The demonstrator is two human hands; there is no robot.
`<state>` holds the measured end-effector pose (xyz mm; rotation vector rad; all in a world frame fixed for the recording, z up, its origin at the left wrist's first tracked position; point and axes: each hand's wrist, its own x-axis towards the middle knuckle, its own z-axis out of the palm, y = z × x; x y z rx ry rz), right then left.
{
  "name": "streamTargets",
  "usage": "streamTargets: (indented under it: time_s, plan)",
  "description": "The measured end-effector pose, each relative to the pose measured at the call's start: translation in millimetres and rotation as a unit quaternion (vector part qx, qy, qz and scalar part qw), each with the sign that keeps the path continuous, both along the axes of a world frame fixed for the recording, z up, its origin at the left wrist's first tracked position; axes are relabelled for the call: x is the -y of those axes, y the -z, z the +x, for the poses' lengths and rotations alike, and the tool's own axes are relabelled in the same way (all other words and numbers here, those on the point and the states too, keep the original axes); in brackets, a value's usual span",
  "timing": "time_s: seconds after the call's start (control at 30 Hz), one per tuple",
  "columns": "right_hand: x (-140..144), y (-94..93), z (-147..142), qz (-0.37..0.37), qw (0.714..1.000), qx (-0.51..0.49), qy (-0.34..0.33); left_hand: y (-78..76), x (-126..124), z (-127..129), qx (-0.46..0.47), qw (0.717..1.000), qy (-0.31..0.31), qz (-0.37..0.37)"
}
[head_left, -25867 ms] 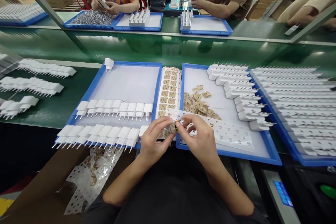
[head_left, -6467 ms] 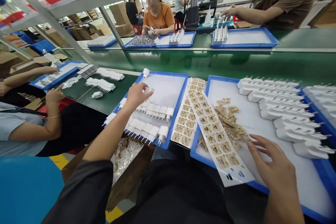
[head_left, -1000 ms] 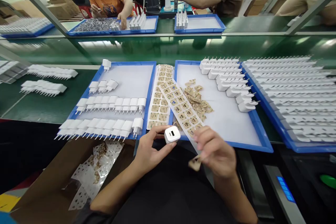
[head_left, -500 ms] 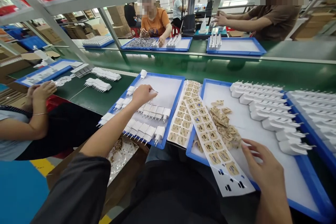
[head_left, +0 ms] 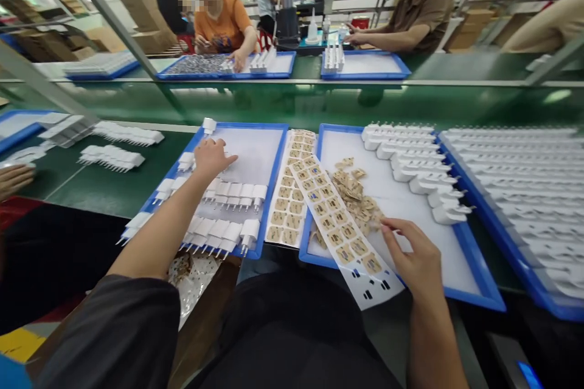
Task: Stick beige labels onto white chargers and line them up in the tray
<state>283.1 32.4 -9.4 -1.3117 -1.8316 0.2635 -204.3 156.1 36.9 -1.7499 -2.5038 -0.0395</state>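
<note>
My left hand (head_left: 212, 158) is over the blue-rimmed tray (head_left: 275, 185) on the left, thumb and fingers apart, among white plug chargers (head_left: 222, 232) standing in rows. A single charger (head_left: 209, 126) is just beyond its fingers. At the edge of a heap of loose tan paper pieces (head_left: 351, 188), my right hand (head_left: 413, 252) pinches one tan paper piece (head_left: 376, 219) between thumb and fingertip. A sheet of tan stickers (head_left: 335, 225) with dark prints lies slantwise beside the heap, overlapping the right tray (head_left: 474, 282). Another sticker sheet (head_left: 283, 206) lies between the trays.
More white chargers (head_left: 406, 155) line the right tray's far side, and another tray of them (head_left: 511, 194) stands further right. Chargers (head_left: 112, 157) also sit on the green bench at left, near another person's hand (head_left: 16, 179). Co-workers (head_left: 223, 21) sit across the bench under a shelf beam.
The view has turned to the right, so the benches and trays appear further left. My left hand's fingers have spread; my right hand stays pinched by the tan heap.
</note>
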Motion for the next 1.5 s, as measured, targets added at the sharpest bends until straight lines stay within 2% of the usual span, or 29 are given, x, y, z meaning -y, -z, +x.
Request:
streamTargets:
  time_s: [0.1, 0.2, 0.27, 0.37, 0.43, 0.5, 0.57, 0.67, 0.83, 1.03, 1.1, 1.17, 1.23, 1.3, 1.37, 1.43, 1.5]
  plan:
    - [17.1, -8.8, -13.8, -0.012, 0.996, 0.025, -0.088, -6.9, 5.1, 34.6, 0.013, 0.997, 0.076, 0.015]
    - [38.8, -10.0, -24.8, -0.035, 0.987, 0.064, -0.14, -15.5, 25.7, 92.7, 0.066, 0.968, 0.243, 0.006]
    - [51.8, -7.3, -25.3, -0.041, 0.988, 0.084, -0.126, -19.2, 48.0, 137.1, 0.1, 0.927, 0.362, -0.013]
    - [65.0, -1.3, -15.8, -0.043, 0.992, 0.095, -0.066, -17.7, 83.9, 197.4, 0.113, 0.848, 0.515, -0.041]
    - [70.0, 2.3, -7.3, -0.045, 0.994, 0.099, -0.029, -12.1, 102.1, 228.5, 0.107, 0.802, 0.586, -0.047]
    - [73.7, 4.9, -1.1, -0.05, 0.994, 0.098, -0.009, -4.4, 112.8, 251.5, 0.099, 0.771, 0.627, -0.046]
    - [77.6, 6.2, 1.9, -0.057, 0.994, 0.088, -0.002, 3.5, 117.7, 266.6, 0.09, 0.756, 0.647, -0.049]
    - [84.3, 6.2, 2.4, -0.067, 0.995, 0.072, -0.003, 13.3, 120.6, 276.5, 0.086, 0.743, 0.661, -0.064]
    - [88.7, 6.0, 0.3, -0.079, 0.993, 0.082, 0.001, 21.4, 126.5, 273.5, 0.093, 0.741, 0.662, -0.059]
    - [80.4, 4.1, -7.2, -0.074, 0.996, 0.049, 0.018, 27.5, 127.0, 268.7, 0.111, 0.736, 0.665, -0.063]
    - [78.5, 2.6, -6.2, -0.081, 0.997, 0.009, -0.005, 31.4, 125.2, 267.5, 0.122, 0.735, 0.664, -0.061]
    - [77.3, 2.1, -1.0, -0.088, 0.993, -0.077, -0.024, 35.1, 123.2, 265.7, 0.133, 0.74, 0.658, -0.051]
    - [76.1, 3.2, 8.1, -0.073, 0.979, -0.189, 0.003, 36.9, 121.0, 263.7, 0.136, 0.748, 0.649, -0.039]
    - [74.4, 5.6, 19.2, -0.036, 0.961, -0.267, 0.069, 34.7, 117.5, 263.0, 0.133, 0.749, 0.648, -0.033]
    - [72.4, 8.6, 30.2, -0.012, 0.947, -0.299, 0.119, 27.6, 110.7, 266.5, 0.137, 0.745, 0.652, -0.036]
    - [70.6, 11.9, 39.4, -0.015, 0.936, -0.324, 0.133, 16.5, 99.0, 278.9, 0.147, 0.741, 0.654, -0.037]
    - [69.6, 15.5, 46.2, -0.023, 0.924, -0.361, 0.128, 4.3, 82.2, 303.5, 0.149, 0.743, 0.652, -0.029]
